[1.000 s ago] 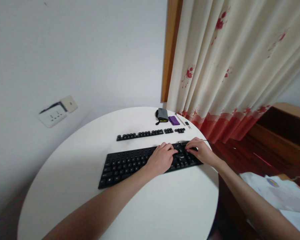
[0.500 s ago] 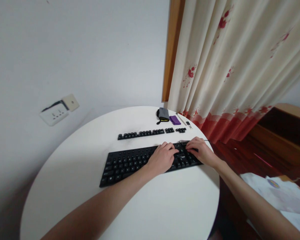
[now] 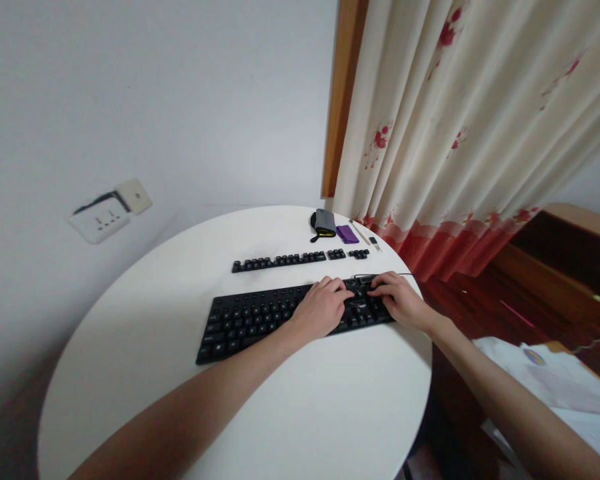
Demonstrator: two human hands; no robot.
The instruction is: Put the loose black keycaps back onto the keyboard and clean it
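Note:
A black keyboard [image 3: 253, 323] lies slightly slanted on the white round table [image 3: 300, 400], its upper-left row bare of keycaps. My left hand [image 3: 323, 307] is over its right half, fingers bent together with the tips down near the navigation keys. Close by, my right hand [image 3: 399, 298] reaches in from the right with curled fingers at the keyboard's upper right. Whatever lies between the fingertips of either hand is too small and dark to make out. Behind the keyboard, loose black keycaps [image 3: 280, 261] are laid out in a row of groups.
At the table's back right are a grey pouch [image 3: 325, 223], a purple cloth [image 3: 347, 234], a thin pale stick [image 3: 361, 233] and a small black-and-clear item [image 3: 375, 244]. A floral curtain [image 3: 410, 147] hangs behind. A wall socket [image 3: 100, 219] is at left.
The view has shifted a little, so the table and its contents sit slightly higher and further left. Both hands stay at the keyboard's right part, with small finger movements.

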